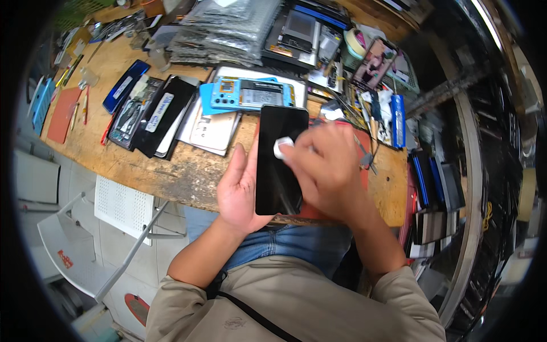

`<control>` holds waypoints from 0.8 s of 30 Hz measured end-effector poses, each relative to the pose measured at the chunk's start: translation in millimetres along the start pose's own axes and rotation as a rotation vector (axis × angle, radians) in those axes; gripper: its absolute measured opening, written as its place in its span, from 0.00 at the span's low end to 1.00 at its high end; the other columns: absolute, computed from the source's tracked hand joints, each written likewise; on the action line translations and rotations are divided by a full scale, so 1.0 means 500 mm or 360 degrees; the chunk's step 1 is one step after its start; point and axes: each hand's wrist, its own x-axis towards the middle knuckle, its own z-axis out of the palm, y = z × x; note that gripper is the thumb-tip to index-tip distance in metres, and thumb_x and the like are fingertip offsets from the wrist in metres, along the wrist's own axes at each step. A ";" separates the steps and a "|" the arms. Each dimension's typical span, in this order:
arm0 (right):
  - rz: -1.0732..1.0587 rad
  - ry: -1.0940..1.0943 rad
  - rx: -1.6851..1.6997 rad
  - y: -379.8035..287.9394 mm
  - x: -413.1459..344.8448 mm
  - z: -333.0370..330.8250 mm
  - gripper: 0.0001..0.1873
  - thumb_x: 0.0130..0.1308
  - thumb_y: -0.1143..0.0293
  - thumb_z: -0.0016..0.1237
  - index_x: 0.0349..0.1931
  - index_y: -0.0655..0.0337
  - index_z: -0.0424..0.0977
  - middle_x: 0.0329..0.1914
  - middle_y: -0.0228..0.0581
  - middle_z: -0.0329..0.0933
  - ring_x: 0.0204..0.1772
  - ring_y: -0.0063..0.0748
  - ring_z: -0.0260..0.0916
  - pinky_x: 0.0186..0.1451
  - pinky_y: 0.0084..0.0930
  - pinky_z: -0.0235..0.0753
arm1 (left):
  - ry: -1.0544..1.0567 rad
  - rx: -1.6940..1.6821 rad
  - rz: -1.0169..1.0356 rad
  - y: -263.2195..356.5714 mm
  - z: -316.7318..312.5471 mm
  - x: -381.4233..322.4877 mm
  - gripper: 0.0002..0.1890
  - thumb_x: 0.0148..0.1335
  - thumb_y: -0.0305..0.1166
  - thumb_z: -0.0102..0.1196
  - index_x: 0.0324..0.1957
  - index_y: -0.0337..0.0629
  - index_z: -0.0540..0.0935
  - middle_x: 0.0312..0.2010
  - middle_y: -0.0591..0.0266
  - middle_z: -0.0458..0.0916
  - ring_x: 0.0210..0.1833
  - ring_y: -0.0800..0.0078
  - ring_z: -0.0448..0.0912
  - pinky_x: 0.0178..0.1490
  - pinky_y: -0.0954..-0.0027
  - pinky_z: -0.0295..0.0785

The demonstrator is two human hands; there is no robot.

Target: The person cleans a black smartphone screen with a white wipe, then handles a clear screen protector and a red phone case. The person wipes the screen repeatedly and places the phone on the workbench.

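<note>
A black smartphone with a dark screen lies upright in my left hand, which supports it from beneath and along its left side, thumb raised beside the edge. My right hand, slightly blurred, pinches a small white wad, perhaps tissue or cloth, against the upper middle of the screen. Behind the phone's top edge, an opened light-blue phone with its battery showing rests on white boxes. Under my hands is a red mat on the wooden workbench.
Opened phones and back covers lie left of centre. Bubble-wrap packets are stacked at the back. A propped phone with a lit screen, tools and a blue-handled tool stand at right. A white metal chair is at lower left.
</note>
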 end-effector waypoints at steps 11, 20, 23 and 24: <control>0.0025 -0.0090 0.0113 -0.067 -0.066 -0.042 0.18 0.55 0.76 0.62 0.48 0.58 0.87 0.38 0.30 0.76 0.34 0.32 0.68 0.42 0.39 0.58 | 0.0175 0.0207 0.0062 0.003 0.008 0.007 0.39 0.85 0.62 0.23 0.87 0.51 0.53 0.83 0.55 0.64 0.83 0.56 0.67 0.86 0.41 0.57; -0.0034 -0.0215 0.0231 -0.116 -0.111 -0.001 0.17 0.56 0.76 0.62 0.48 0.58 0.86 0.37 0.29 0.76 0.35 0.32 0.70 0.43 0.39 0.60 | 0.0042 0.0075 0.0153 0.017 -0.001 0.008 0.38 0.86 0.60 0.24 0.86 0.46 0.55 0.83 0.50 0.63 0.82 0.52 0.67 0.86 0.44 0.59; -0.0003 -0.0221 0.0300 -0.118 -0.117 -0.024 0.16 0.57 0.76 0.62 0.47 0.58 0.86 0.37 0.29 0.76 0.36 0.32 0.71 0.43 0.39 0.61 | 0.0204 0.0096 0.0143 0.027 0.009 0.001 0.36 0.87 0.57 0.25 0.85 0.46 0.58 0.81 0.49 0.67 0.81 0.53 0.69 0.85 0.43 0.60; 0.0010 -0.0146 0.0235 -0.095 -0.085 -0.036 0.16 0.57 0.76 0.62 0.47 0.57 0.86 0.36 0.28 0.76 0.36 0.32 0.71 0.43 0.39 0.61 | 0.0241 0.0124 0.0114 0.025 0.014 0.000 0.36 0.87 0.56 0.26 0.85 0.46 0.59 0.80 0.49 0.68 0.80 0.53 0.70 0.85 0.43 0.61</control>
